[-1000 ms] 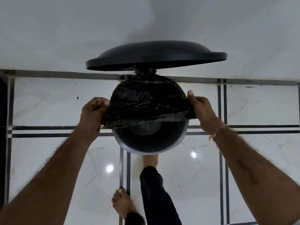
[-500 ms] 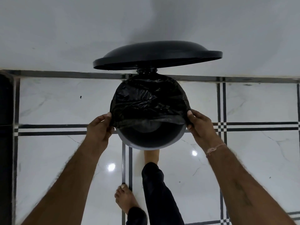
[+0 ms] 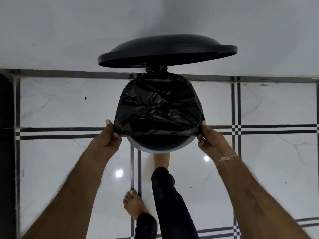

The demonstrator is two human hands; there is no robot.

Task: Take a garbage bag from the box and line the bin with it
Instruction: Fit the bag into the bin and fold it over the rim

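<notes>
A round grey pedal bin (image 3: 160,149) stands on the floor in front of me, its black lid (image 3: 165,49) raised against the wall. A black garbage bag (image 3: 158,107) is stretched over the far and side rim and covers most of the opening. My left hand (image 3: 108,140) pinches the bag's edge at the bin's left side. My right hand (image 3: 209,142) pinches the edge at the right side. The near strip of rim is bare. No box is in view.
White marble floor with black stripe lines (image 3: 69,131) surrounds the bin. A white wall (image 3: 155,18) rises right behind it. My right foot (image 3: 161,160) sits at the bin's base, my left foot (image 3: 133,204) farther back. A dark surface (image 3: 6,152) borders the left.
Both hands have slid along the rim toward me, drawing the bag's edge with them. The bag now covers more of the opening.
</notes>
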